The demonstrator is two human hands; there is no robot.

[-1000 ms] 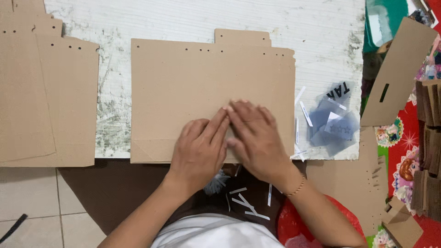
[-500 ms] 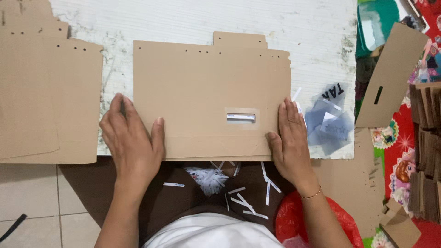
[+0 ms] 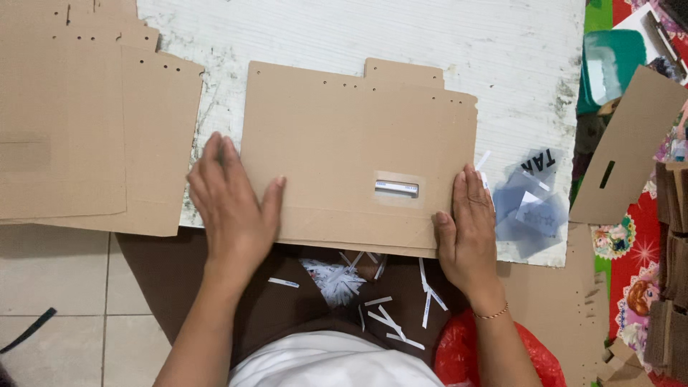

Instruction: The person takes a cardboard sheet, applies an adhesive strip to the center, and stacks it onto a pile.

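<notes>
cardboard sheet [image 3: 344,143]: brown, flat on our white board | top edge stepped, with a raised tab and small punched holes | pale strip [image 3: 396,188] in a shallow rectangular recess near its lower right | near edge overhangs the board toward our lap

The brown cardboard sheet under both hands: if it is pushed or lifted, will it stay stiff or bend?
The cardboard sheet looks thin and flat, so probably light and slightly flexible. It may slide easily on the white board. It overhangs the edge, so it could tip if the left hand and right hand let go.
</notes>
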